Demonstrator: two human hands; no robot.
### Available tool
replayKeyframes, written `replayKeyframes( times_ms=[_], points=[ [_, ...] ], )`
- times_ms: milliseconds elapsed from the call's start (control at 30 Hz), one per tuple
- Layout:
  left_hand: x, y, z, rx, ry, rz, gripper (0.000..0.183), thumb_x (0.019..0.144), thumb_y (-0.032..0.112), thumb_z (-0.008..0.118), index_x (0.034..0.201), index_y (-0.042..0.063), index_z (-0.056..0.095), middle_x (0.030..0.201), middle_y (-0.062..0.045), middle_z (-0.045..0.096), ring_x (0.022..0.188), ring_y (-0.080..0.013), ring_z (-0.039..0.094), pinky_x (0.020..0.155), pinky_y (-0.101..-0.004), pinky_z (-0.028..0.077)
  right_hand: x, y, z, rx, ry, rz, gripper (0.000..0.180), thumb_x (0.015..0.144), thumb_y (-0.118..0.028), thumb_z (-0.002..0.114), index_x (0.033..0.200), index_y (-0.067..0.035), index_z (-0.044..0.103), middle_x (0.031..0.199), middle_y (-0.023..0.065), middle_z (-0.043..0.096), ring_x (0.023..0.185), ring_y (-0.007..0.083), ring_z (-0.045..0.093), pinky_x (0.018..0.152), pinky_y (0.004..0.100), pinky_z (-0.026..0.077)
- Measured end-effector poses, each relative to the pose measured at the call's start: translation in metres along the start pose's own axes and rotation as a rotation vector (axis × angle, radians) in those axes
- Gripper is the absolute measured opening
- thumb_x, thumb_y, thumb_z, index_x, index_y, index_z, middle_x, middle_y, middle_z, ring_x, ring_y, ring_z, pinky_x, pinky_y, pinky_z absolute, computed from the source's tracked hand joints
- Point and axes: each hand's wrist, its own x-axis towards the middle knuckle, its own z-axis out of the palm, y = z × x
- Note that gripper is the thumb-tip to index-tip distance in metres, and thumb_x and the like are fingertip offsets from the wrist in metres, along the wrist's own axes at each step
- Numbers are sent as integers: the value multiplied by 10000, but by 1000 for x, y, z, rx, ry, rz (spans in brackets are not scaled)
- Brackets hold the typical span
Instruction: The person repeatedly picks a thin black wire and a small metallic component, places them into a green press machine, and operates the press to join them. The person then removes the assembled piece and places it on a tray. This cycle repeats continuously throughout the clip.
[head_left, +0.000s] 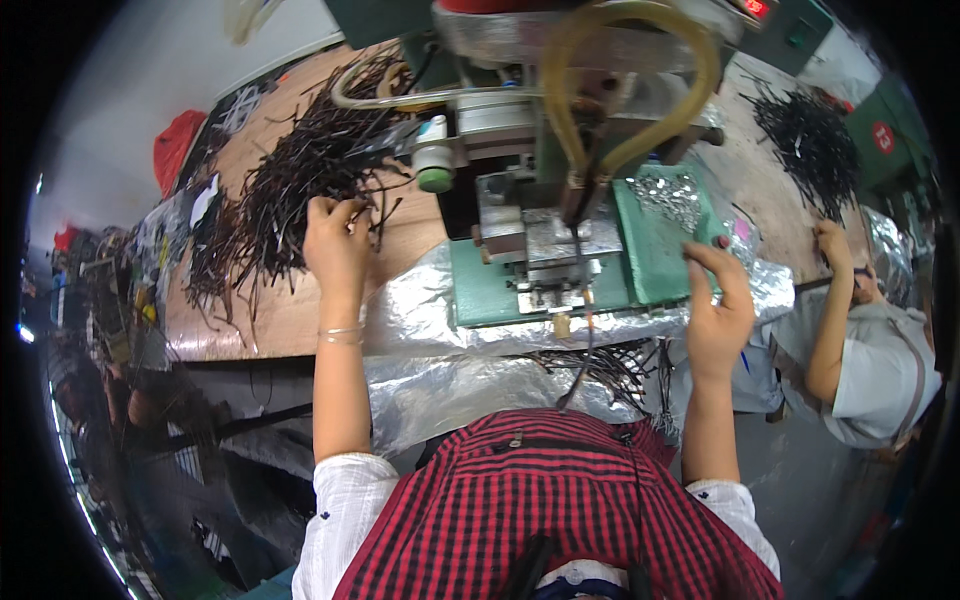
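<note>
My left hand (339, 236) is at the right edge of a big pile of dark cable pieces (289, 187) on the wooden bench; its fingers are bent, and whether they grip a cable cannot be told. My right hand (716, 296) hangs over the front right edge of a green metal tray (660, 259) with small shiny metal parts (667, 196) at its back. The thumb and forefinger are curled, and I cannot tell if a small part is between them. Between my hands stands a green bench machine (487, 281) with a metal die block (551, 296). One dark cable (586, 337) hangs down in front of it.
Foil-like sheeting (420, 300) covers the bench's front edge. More cables (615, 371) lie below the machine over the lap. A yellowish hose (645, 142) loops above the machine. At the right, a co-worker (862, 352) sits by another cable pile (810, 142).
</note>
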Motion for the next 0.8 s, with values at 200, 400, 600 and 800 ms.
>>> replayKeyframes(
  times_ms=[200, 400, 600, 800],
  points=[
    [-6, 38, 4, -850, -37, -280, 153, 1006, 106, 651, 992, -43, 687, 817, -58, 692, 714, -82, 627, 632, -236, 489, 38, -43, 72, 528, -35, 135, 342, 821, 17, 720, 1157, 8, 657, 979, 133, 720, 947, 224, 701, 856, 329, 534],
    [-13, 103, -58, -1176, 116, -51, 167, 1055, 67, 538, 1072, -76, 623, 987, -168, 715, 806, -207, 708, 721, -302, 603, 31, -57, 83, 769, -33, 244, 503, 849, 16, 721, 1308, 57, 519, 1126, 125, 668, 974, 154, 668, 897, 283, 514],
    [-21, 140, -95, -1011, 216, 479, 152, 1009, 74, 614, 1093, -51, 595, 1016, -220, 682, 913, -309, 721, 756, -415, 655, 38, -88, 65, 812, -136, 307, 567, 844, 35, 695, 1366, 47, 473, 1118, 131, 670, 1003, 163, 651, 946, 301, 484],
    [-32, 152, -91, -825, 5, 668, 231, 827, 105, 807, 1022, 29, 710, 1134, -196, 731, 768, -217, 717, 555, -299, 496, 31, -99, 31, 808, -216, 263, 599, 838, 91, 597, 1418, 36, 459, 1141, 158, 698, 1190, 239, 633, 1088, 349, 428]
  ],
)
